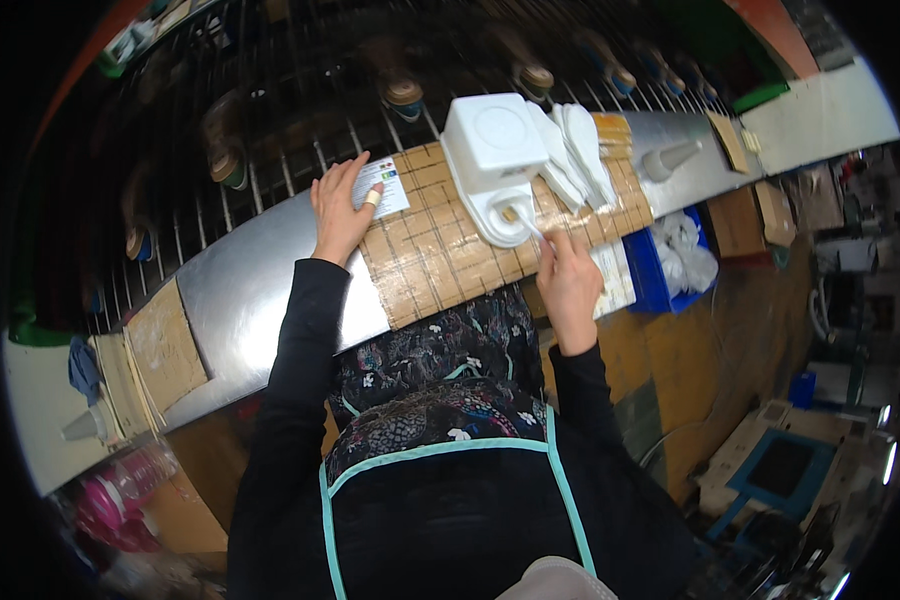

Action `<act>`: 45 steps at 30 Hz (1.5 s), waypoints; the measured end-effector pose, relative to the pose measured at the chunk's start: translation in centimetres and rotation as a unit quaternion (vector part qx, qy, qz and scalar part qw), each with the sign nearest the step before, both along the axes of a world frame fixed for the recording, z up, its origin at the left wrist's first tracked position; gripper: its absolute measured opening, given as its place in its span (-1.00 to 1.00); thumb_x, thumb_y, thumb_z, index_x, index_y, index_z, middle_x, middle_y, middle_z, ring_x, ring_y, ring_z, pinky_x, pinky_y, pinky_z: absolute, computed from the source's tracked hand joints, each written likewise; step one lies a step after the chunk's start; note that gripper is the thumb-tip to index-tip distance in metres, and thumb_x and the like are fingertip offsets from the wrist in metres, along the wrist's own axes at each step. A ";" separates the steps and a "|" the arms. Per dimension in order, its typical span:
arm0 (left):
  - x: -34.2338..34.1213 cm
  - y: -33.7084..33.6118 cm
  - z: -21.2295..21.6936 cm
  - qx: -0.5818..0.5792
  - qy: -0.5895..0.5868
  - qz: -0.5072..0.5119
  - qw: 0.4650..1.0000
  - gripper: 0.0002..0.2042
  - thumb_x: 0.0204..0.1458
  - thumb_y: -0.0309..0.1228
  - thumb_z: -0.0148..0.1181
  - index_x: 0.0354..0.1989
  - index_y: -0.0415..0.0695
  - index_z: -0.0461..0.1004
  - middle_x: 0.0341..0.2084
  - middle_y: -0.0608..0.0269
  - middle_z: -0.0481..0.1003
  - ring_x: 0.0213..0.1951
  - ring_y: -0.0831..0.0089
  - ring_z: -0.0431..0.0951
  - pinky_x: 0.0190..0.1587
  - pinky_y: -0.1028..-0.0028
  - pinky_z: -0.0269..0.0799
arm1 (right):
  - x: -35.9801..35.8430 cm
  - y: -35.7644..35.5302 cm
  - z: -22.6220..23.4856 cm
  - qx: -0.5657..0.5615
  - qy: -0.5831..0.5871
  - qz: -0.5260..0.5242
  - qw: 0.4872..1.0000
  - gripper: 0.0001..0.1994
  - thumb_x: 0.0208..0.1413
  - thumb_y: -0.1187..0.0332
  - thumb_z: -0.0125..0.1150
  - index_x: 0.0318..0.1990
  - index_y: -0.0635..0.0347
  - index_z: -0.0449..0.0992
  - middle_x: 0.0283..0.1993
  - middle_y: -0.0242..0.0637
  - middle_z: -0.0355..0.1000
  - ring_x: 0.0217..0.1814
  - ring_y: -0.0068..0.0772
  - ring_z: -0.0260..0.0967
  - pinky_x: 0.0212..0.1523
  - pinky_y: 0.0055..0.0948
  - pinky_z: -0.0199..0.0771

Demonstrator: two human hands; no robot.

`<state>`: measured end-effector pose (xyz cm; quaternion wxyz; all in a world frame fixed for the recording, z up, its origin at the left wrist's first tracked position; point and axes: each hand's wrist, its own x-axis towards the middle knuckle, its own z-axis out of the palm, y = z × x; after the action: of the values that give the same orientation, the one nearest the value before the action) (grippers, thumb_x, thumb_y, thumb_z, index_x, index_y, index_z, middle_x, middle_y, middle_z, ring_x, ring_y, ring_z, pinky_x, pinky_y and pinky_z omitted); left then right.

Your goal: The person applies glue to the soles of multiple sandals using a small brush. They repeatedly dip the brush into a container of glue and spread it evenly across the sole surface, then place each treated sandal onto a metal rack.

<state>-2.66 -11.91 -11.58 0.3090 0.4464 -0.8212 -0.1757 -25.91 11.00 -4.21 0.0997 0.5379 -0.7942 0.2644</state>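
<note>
My right hand (568, 283) is closed on the thin white handle of a brush (532, 226). The brush's tip dips into the round opening of a white plastic glue pot (492, 135), which has a square block-shaped tank; its bristles are hidden. Just right of the pot lie several white shoe-sole-shaped pieces (577, 150), partly overlapping. With fingers spread, my left hand (342, 205) rests at the far edge of the bench beside a small printed label sheet (388, 187), holding nothing. Under the pot is brown cardboard (430, 255) covered with clear tape and dark grid lines.
Beyond the metal bench (250, 285) runs a rack of rods (300, 130) carrying several shoes (403, 98). A grey cone (670, 160) stands on the right. Below it hangs a blue bin (650, 275) with white crumpled material. Cardboard boxes (738, 222) sit farther right.
</note>
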 end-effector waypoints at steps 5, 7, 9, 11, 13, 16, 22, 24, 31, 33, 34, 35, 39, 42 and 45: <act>0.0 -0.2 -0.1 0.006 -0.008 0.003 1.000 -0.52 0.12 -0.13 0.18 0.22 0.04 0.42 0.16 0.02 0.41 0.30 0.03 0.25 0.38 -0.03 -0.13 | 0.2 -2.4 -0.7 0.064 0.128 -0.009 0.990 -0.89 -0.07 0.46 0.19 -0.34 0.12 0.45 -0.43 -0.19 0.40 -0.42 -0.12 0.46 -0.41 -0.18 0.42; 0.0 -0.2 -0.2 0.002 -0.015 0.006 1.000 -0.52 0.13 -0.11 0.17 0.22 0.03 0.42 0.17 0.02 0.40 0.30 0.03 0.25 0.38 -0.01 -0.13 | 0.2 -3.5 -1.1 0.067 0.148 -0.004 0.987 -0.87 -0.11 0.45 0.18 -0.34 0.11 0.46 -0.40 -0.20 0.42 -0.38 -0.14 0.48 -0.38 -0.19 0.44; 0.1 -0.3 -0.2 -0.001 -0.019 0.001 1.000 -0.51 0.13 -0.09 0.17 0.22 0.02 0.42 0.18 0.02 0.40 0.30 0.04 0.25 0.38 -0.01 -0.12 | -0.1 -3.9 -1.2 0.030 0.142 0.000 0.989 -0.91 -0.10 0.49 0.17 -0.39 0.14 0.43 -0.44 -0.19 0.39 -0.49 -0.07 0.45 -0.44 -0.16 0.46; 0.1 -0.3 -0.2 -0.002 -0.019 0.001 1.000 -0.51 0.13 -0.09 0.16 0.22 0.01 0.42 0.18 0.02 0.40 0.30 0.04 0.26 0.38 -0.01 -0.11 | -0.5 -3.9 -1.1 0.019 0.131 -0.004 0.991 -0.91 -0.10 0.49 0.18 -0.39 0.14 0.44 -0.45 -0.18 0.38 -0.48 -0.07 0.46 -0.44 -0.15 0.46; 0.1 -0.3 -0.2 0.004 -0.021 0.003 1.000 -0.51 0.14 -0.09 0.16 0.22 0.01 0.42 0.17 0.02 0.40 0.29 0.03 0.26 0.38 -0.02 -0.10 | -0.7 -3.5 -0.8 0.009 0.097 -0.006 0.995 -0.94 -0.03 0.47 0.21 -0.38 0.16 0.47 -0.46 -0.16 0.40 -0.47 -0.06 0.47 -0.43 -0.13 0.44; 0.1 -0.2 -0.1 -0.002 -0.021 0.009 1.000 -0.53 0.13 -0.12 0.17 0.21 0.02 0.42 0.15 0.05 0.43 0.27 0.11 0.30 0.39 0.01 -0.11 | -0.8 -2.6 -0.2 -0.006 0.054 -0.008 0.998 -0.96 0.05 0.44 0.22 -0.35 0.17 0.50 -0.45 -0.15 0.43 -0.46 -0.03 0.46 -0.44 -0.14 0.43; 0.1 -0.3 -0.1 0.007 -0.013 0.000 1.000 -0.51 0.13 -0.10 0.18 0.22 0.02 0.42 0.16 0.05 0.42 0.28 0.08 0.29 0.39 -0.02 -0.12 | -0.9 -1.6 1.2 -0.038 0.012 -0.030 0.999 -0.96 0.06 0.43 0.25 -0.35 0.15 0.53 -0.45 -0.18 0.44 -0.46 -0.03 0.46 -0.43 -0.14 0.42; 0.2 -0.3 -0.1 0.014 -0.011 0.000 1.000 -0.51 0.13 -0.10 0.18 0.22 0.02 0.42 0.17 0.06 0.42 0.29 0.07 0.28 0.39 -0.03 -0.13 | -0.9 -0.8 1.8 -0.040 0.001 -0.031 0.999 -0.96 0.08 0.44 0.26 -0.33 0.15 0.56 -0.42 -0.18 0.48 -0.44 -0.05 0.48 -0.42 -0.19 0.43; 0.1 -0.2 0.2 0.018 -0.012 -0.005 1.000 -0.52 0.11 -0.14 0.19 0.21 0.01 0.42 0.15 0.05 0.42 0.27 0.09 0.29 0.38 -0.03 -0.11 | -3.1 2.5 4.2 -0.141 -0.358 -0.005 0.923 -0.88 0.21 0.44 0.19 -0.15 0.28 0.54 -0.38 -0.33 0.51 -0.41 -0.60 0.42 -0.37 -0.57 0.41; 0.1 -0.1 0.4 0.024 -0.006 -0.008 1.000 -0.52 0.10 -0.17 0.20 0.21 0.01 0.42 0.13 0.05 0.42 0.26 0.10 0.30 0.38 -0.03 -0.10 | -4.0 2.3 4.9 -0.170 -0.553 0.071 0.813 -0.78 0.27 0.42 0.14 -0.05 0.40 0.52 -0.43 -0.47 0.41 -0.46 -0.76 0.23 -0.44 -0.71 0.24; 0.1 -0.1 0.5 0.028 0.001 -0.009 1.000 -0.52 0.10 -0.18 0.21 0.21 0.01 0.42 0.12 0.05 0.43 0.25 0.10 0.31 0.38 -0.03 -0.10 | -4.5 1.8 5.4 -0.146 -0.604 0.089 0.779 -0.77 0.28 0.41 0.13 -0.04 0.41 0.52 -0.45 -0.50 0.36 -0.49 -0.77 0.16 -0.47 -0.73 0.16; 0.1 -0.1 0.7 0.032 0.009 -0.007 0.999 -0.53 0.09 -0.19 0.21 0.20 0.00 0.42 0.12 0.06 0.43 0.24 0.10 0.32 0.38 -0.03 -0.10 | -5.2 1.1 6.2 -0.118 -0.647 0.095 0.747 -0.75 0.29 0.39 0.12 -0.02 0.41 0.52 -0.47 -0.52 0.32 -0.52 -0.77 0.10 -0.50 -0.74 0.08; 0.2 0.0 1.1 0.018 0.045 -0.002 0.999 -0.57 0.07 -0.27 0.24 0.15 -0.05 0.47 0.02 0.04 0.49 0.16 0.12 0.39 0.31 0.04 0.04 | -6.1 -5.3 9.3 -0.071 -0.605 0.193 0.769 -0.76 0.35 0.30 0.01 -0.14 0.31 0.50 -0.47 -0.50 0.29 -0.54 -0.77 0.05 -0.53 -0.72 0.01; 0.4 -0.6 1.7 0.007 0.093 0.027 0.995 -0.64 0.06 -0.32 0.25 0.06 -0.06 0.53 -0.08 0.06 0.57 -0.02 0.09 0.54 0.12 0.20 0.29 | -6.2 -13.1 11.9 0.014 -0.506 0.265 0.821 -0.72 0.39 0.14 -0.06 -0.29 0.13 0.37 -0.49 -0.50 0.32 -0.52 -0.79 0.08 -0.53 -0.73 0.04; 0.4 -1.3 2.6 0.058 0.162 0.045 0.984 -0.68 0.05 -0.39 0.27 0.02 -0.08 0.56 -0.14 0.05 0.57 -0.21 0.20 0.61 -0.12 0.32 0.48 | -5.3 -21.8 12.0 0.102 -0.377 0.275 0.879 -0.61 0.27 -0.05 0.09 -0.33 0.12 0.38 -0.50 -0.49 0.38 -0.51 -0.71 0.19 -0.52 -0.61 0.17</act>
<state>-2.25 -13.20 -9.03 0.4190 0.4660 -0.7277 -0.2790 -31.20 -10.77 7.78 -0.3393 0.6016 -0.6144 0.3816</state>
